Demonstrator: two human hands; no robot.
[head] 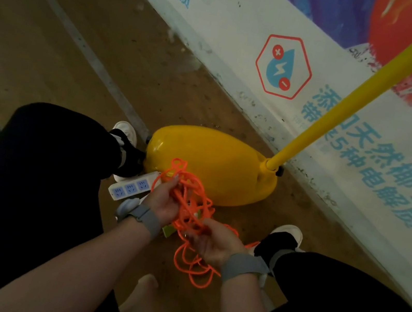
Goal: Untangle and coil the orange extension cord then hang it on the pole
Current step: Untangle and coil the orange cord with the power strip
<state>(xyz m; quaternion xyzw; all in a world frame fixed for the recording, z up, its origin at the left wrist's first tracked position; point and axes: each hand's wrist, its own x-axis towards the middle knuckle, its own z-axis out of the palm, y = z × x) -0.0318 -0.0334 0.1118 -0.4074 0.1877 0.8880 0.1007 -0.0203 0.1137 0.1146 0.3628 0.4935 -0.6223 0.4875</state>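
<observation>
Fingers of left hand (165, 199) curl round tangled orange extension cord (191, 214); right hand (213, 243) grips loops w/ curled fingers, by yellow pole base (212, 159).

Glossy plastic pole base (214, 165), smooth orange cord (190, 207), rough matt floor (66, 56).

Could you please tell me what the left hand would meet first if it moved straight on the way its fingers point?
Carrying the orange cord it grips, the left hand would probably meet the yellow base of the pole first; how far above it the hand sits is unclear.
</observation>
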